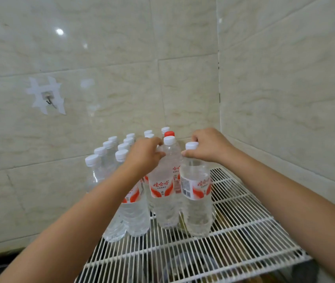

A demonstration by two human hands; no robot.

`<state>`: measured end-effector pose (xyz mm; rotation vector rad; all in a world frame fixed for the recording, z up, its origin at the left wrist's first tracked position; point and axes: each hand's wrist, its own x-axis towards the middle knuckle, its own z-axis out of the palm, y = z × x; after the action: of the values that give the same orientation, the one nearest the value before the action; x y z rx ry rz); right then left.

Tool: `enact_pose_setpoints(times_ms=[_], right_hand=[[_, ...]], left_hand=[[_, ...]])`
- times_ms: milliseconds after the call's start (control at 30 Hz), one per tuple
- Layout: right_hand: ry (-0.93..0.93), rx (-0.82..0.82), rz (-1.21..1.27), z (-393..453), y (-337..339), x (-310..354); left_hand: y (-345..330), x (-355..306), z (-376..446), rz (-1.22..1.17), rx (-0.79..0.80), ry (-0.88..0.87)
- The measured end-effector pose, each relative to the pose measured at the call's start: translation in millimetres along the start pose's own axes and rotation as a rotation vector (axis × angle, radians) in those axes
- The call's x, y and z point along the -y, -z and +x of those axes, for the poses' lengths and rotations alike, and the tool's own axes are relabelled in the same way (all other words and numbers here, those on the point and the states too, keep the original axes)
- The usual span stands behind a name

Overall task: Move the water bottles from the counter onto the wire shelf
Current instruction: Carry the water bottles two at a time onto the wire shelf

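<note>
Head camera: two bare arms reach over a white wire shelf [234, 227] set into a tiled corner, where a cluster of clear water bottles [109, 158] with white caps already stands in rows against the back wall. The left hand [144, 154] is closed around the neck of a bottle whose cap it hides, its fingers touching the shoulder of the middle bottle [165, 180] just beside it. The right hand [207, 148] pinches the neck of the front right bottle [197, 193], thumb and fingers closed below its white cap. Both held bottles stand upright with their bases apparently on the wires. A single red cap [169, 133] shows in the row behind.

The step looks like setting two bottles down and squaring them into the pack. Done well, that means keeping each one vertical, seating each base across several wires rather than on one, and letting go only once neither rocks. Nudging them flush against their neighbours would save space without toppling the rows behind.

Open grid remains to the right of the front right bottle and across the whole near part of the shelf. The side wall [285, 99] bounds the right; the front rail [183, 260] is the edge to respect. The counter is not in view.
</note>
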<state>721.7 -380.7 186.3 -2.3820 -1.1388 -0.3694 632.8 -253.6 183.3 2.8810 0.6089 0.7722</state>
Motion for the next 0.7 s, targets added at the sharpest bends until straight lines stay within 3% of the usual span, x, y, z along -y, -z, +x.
enact_pose_setpoints(times_ms=[167,400,533,700], right_hand=[[-0.061,-0.118,-0.007,0,-18,3],[0.205,0.227,0.015,-3,5,1],[0.202,0.125,-0.113,5,-2,6],[0.188,0.106,0.019,15,-13,9]], left_hand=[[1,13,-4,0.053,0.029,-0.027],[7,17,-6,0.173,0.101,-0.074],[7,13,4,0.250,0.095,-0.004],[12,12,6,0.331,0.091,-0.017]])
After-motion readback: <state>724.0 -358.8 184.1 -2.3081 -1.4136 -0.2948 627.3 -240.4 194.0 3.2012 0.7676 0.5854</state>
